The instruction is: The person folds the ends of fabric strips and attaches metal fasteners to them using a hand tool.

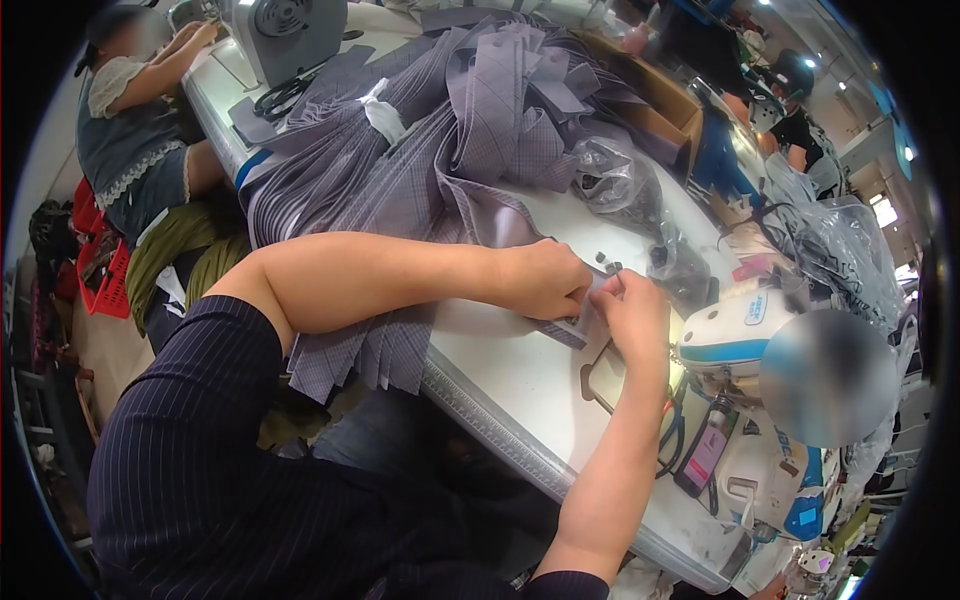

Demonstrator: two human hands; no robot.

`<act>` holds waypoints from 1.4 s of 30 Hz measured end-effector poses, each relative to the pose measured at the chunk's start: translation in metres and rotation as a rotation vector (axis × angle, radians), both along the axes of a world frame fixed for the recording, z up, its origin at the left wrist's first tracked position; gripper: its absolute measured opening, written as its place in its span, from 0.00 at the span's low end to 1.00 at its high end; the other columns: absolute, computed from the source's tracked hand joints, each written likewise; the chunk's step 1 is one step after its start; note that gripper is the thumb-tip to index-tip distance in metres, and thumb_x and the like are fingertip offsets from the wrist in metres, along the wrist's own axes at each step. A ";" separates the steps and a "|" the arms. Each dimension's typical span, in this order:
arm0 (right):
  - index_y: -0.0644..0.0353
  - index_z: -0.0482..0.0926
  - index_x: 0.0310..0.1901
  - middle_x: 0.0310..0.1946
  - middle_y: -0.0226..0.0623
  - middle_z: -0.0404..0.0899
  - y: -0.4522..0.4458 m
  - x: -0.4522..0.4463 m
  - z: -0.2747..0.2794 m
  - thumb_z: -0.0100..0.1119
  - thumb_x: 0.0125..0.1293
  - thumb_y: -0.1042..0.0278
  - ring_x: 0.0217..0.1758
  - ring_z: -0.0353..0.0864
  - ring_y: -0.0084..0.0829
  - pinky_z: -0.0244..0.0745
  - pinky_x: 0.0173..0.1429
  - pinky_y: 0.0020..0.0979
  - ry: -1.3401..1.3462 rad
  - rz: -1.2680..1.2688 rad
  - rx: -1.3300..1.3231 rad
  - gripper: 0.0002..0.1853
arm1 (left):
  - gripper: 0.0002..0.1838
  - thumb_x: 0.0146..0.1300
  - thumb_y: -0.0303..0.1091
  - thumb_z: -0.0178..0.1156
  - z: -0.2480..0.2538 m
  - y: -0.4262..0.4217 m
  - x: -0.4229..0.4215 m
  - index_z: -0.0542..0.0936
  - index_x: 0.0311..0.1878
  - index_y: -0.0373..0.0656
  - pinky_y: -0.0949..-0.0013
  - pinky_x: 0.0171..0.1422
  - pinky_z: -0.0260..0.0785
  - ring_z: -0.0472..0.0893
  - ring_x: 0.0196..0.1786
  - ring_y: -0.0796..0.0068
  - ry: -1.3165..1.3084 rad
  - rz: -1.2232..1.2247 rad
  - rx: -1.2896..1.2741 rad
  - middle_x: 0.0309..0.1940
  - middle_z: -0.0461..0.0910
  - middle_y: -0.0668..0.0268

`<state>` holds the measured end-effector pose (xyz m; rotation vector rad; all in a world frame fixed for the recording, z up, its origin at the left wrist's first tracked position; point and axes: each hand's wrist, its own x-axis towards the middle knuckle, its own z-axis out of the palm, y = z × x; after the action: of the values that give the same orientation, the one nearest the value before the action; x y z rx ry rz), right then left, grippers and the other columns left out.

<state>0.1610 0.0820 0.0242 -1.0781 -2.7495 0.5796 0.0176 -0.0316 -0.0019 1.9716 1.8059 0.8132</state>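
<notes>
My left hand (546, 280) is closed, knuckles up, on the end of a grey checked fabric strip (505, 212) that trails from the large pile of the same cloth (400, 160). Right beside it, my right hand (632, 310) pinches at the strip's end; its fingertips partly hide what they hold. A small dark metallic piece (608, 264) shows just above the right fingers, and I cannot make out what it is. Both hands are over the white sewing table (500, 370), left of a white and blue sewing machine (730, 335).
A phone (706, 450) lies by the machine. Clear plastic bags (620, 185) and a cardboard box (665, 110) stand beyond the hands. A measuring scale (490, 415) runs along the table's front edge. At upper left, another person (135, 130) works near a grey machine (285, 35).
</notes>
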 end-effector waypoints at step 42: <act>0.53 0.82 0.45 0.39 0.32 0.84 -0.033 -0.013 -0.090 0.52 0.66 0.60 0.46 0.81 0.31 0.69 0.45 0.32 0.171 -0.152 0.530 0.12 | 0.09 0.63 0.18 0.51 -0.038 0.003 -0.006 0.72 0.46 0.35 0.53 0.42 0.68 0.76 0.40 0.42 0.252 -0.090 0.194 0.38 0.76 0.48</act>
<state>0.1476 0.0485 -0.0662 -1.0291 -2.4302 -0.0788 0.0116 -0.0290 -0.0404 2.3540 1.8136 0.7659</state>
